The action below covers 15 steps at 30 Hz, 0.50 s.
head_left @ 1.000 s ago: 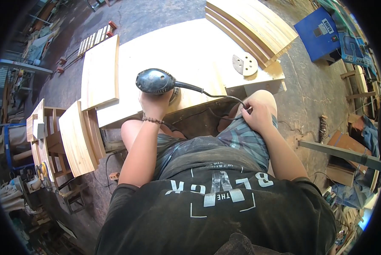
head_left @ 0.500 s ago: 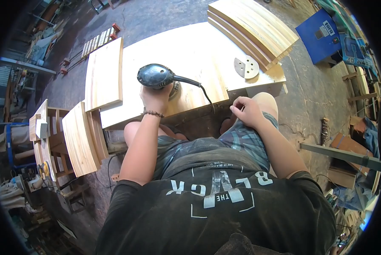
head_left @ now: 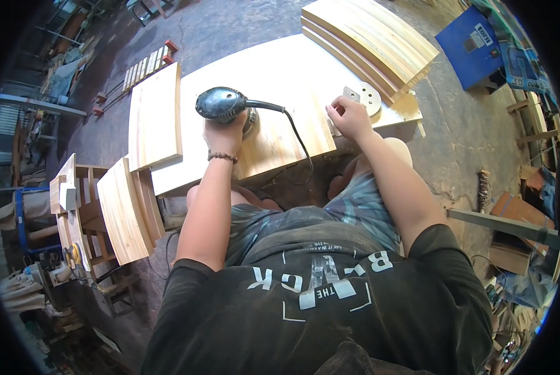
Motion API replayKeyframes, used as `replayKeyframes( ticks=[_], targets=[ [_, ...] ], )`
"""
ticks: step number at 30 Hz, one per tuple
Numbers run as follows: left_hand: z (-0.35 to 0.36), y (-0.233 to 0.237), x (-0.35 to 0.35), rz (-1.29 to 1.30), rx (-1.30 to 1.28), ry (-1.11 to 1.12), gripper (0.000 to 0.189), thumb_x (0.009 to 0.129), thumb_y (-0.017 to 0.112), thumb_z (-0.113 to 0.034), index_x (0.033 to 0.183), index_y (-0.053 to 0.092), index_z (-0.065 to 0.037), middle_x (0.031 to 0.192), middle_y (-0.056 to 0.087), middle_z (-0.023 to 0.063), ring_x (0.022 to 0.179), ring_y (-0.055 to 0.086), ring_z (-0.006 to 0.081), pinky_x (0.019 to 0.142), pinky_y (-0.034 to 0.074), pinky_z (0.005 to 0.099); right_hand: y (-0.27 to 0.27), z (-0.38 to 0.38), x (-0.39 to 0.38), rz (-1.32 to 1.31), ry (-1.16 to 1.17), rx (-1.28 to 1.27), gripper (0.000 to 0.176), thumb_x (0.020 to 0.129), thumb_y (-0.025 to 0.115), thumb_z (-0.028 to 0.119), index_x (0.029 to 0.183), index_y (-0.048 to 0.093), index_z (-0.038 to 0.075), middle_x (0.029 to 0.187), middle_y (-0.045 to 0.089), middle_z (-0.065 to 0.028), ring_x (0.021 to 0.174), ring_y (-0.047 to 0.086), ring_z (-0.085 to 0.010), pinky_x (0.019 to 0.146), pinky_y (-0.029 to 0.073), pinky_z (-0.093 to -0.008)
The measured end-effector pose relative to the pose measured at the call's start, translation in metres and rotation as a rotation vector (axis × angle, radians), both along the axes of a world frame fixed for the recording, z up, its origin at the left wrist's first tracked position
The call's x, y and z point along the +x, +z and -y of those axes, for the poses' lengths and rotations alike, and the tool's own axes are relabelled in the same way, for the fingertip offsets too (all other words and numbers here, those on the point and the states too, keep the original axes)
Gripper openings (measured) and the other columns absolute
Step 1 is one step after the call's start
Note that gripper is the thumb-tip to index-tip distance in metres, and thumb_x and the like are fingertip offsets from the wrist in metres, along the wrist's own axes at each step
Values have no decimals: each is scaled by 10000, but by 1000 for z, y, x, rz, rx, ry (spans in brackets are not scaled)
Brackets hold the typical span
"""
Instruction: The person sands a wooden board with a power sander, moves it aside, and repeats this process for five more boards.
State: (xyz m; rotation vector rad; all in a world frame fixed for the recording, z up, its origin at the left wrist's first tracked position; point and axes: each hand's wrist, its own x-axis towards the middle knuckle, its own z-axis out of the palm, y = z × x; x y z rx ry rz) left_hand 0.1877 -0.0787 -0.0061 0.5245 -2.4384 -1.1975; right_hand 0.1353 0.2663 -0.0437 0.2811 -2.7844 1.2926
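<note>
My left hand (head_left: 224, 134), with a beaded bracelet at its wrist, is closed around a dark electric sander (head_left: 221, 104). The sander rests on a pale wooden board (head_left: 286, 140), and its black cord arcs to the right and down over the board's near edge. My right hand (head_left: 351, 117) is above the board's right end, fingers curled in, with nothing visible in them. Just beyond it lie round sanding discs with holes (head_left: 370, 97), partly hidden by that hand.
The white worktop (head_left: 255, 59) carries a stack of wooden panels (head_left: 380, 47) at back right and another panel (head_left: 155, 115) at left. More boards (head_left: 125, 212) lean at lower left. A blue box (head_left: 470, 47) stands on the floor at right, a wooden rack (head_left: 145, 72) at upper left.
My right hand has risen from my knee and moved forward to the board's right end, near the sanding discs. My left hand and the sander have shifted slightly left and away.
</note>
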Motion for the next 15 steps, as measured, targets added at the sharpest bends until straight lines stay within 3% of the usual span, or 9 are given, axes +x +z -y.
replayKeyframes(
  ticks=[4,6,15],
  targets=[
    [8,-4,-14,-12,-49,20,525,823,924,-397,1195,792,-49,1177,822,174,1142,777,330,1024,588,431,-21,8,-9,19,-53,155,355,1011,723,413,919,769,74,813,768,-178,813,762,-391,780,599,-480],
    [5,8,-18,23,-63,14,522,859,924,-340,1226,774,-1,1200,822,166,1139,778,288,1031,578,401,-24,9,-7,0,-46,160,379,1017,713,429,903,763,71,816,767,-186,821,760,-406,779,597,-499],
    [23,-11,-62,-51,-10,29,636,856,937,-381,1325,729,-5,1302,788,185,1229,746,291,1104,541,388,-25,8,-5,-27,-38,178,388,1016,704,438,879,756,78,823,763,-196,816,754,-424,762,593,-537]
  ],
)
